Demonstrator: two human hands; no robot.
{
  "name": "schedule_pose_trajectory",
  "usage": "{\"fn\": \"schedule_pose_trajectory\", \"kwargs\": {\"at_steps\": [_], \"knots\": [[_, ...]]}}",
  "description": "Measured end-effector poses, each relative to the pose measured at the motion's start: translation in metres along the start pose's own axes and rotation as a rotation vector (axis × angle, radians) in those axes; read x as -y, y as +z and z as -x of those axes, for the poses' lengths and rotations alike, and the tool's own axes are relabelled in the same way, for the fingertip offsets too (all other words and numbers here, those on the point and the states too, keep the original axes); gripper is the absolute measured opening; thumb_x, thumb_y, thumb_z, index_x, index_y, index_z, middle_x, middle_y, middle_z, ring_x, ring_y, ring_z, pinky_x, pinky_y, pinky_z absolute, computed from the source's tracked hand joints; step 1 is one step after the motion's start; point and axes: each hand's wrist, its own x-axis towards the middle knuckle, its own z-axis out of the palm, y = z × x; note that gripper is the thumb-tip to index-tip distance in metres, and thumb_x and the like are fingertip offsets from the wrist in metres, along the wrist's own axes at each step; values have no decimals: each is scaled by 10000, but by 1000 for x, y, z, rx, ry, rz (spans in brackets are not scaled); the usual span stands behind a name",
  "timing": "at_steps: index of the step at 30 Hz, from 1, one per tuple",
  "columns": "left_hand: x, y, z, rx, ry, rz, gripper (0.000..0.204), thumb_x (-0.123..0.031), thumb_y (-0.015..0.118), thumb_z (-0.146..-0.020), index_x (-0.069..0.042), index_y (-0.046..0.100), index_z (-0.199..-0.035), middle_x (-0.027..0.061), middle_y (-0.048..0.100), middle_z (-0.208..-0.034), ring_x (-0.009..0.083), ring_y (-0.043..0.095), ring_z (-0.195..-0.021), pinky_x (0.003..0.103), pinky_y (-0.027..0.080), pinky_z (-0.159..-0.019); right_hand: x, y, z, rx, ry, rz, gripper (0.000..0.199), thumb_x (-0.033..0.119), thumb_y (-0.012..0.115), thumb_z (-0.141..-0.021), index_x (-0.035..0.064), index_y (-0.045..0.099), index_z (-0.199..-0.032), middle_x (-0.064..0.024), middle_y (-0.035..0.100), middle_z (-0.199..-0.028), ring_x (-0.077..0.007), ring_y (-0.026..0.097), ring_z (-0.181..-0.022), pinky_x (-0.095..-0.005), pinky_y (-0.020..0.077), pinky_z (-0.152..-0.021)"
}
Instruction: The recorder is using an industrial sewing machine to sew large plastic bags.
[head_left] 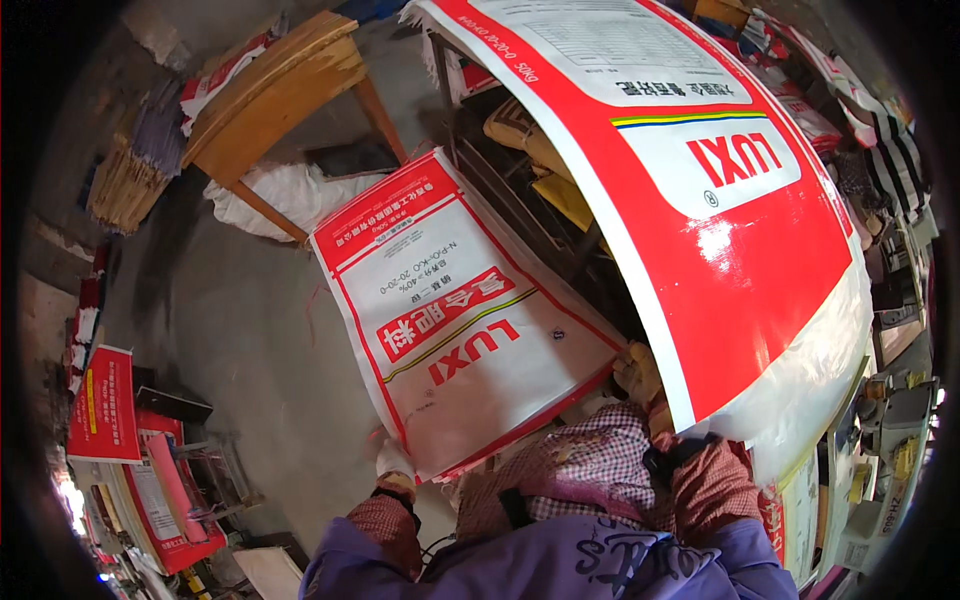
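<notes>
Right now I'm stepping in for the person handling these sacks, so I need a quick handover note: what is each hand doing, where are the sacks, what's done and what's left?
Left hand, gloved, grips the lower corner of the flat red-and-white woven sack, which is held out over the concrete floor.
Right hand, gloved, grips that sack's other lower edge, partly hidden beneath the large glossy red-and-white sack arching over the right side.
Done: one sack is lifted and spread flat between both hands.
Left: it has not been set down; more printed sacks lie stacked at lower left.
</notes>
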Motion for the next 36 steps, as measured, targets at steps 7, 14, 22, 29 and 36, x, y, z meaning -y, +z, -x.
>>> {"fn": "schedule_pose_trajectory", "kwargs": {"at_steps": [7,14,22,29,36], "knots": [[4,32,-58,186,169,-369,287,-203,396,-887,-64,569,-1067,133,585,-1064,263,582,-935,346,460,-794,-21,-48,113,-19,-200,121,334,235,439,-893,45,463,-1167,-75,526,-1087,-203,504,-989,-300,419,-842],[11,41,-42,179,151,-154,294,-186,379,-895,-79,574,-1086,114,576,-1095,240,550,-997,372,430,-820,10,-30,66,-90,-347,272,344,217,418,-899,50,444,-1199,-77,519,-1120,-210,490,-1035,-304,404,-884],[-93,-34,-36,-160,396,28,425,-150,623,-743,22,479,-1104,229,474,-1169,316,489,-1077,393,426,-872,55,-41,79,-280,-188,638,360,197,393,-906,55,423,-1234,-78,511,-1159,-218,474,-1087,-308,386,-932],[-346,-198,164,-590,1561,647,294,-47,593,-767,24,523,-1044,155,515,-1083,304,496,-1008,386,397,-881,119,-108,124,106,779,-68,279,287,500,-827,152,598,-1050,-105,618,-950,-269,597,-849,-341,478,-709],[-431,-155,224,-350,2114,101,193,-151,643,-663,-21,569,-786,93,582,-941,289,546,-840,394,432,-726,130,-142,146,-87,549,-173,233,297,538,-795,133,633,-929,-91,639,-804,-251,615,-743,-330,476,-666]]}}
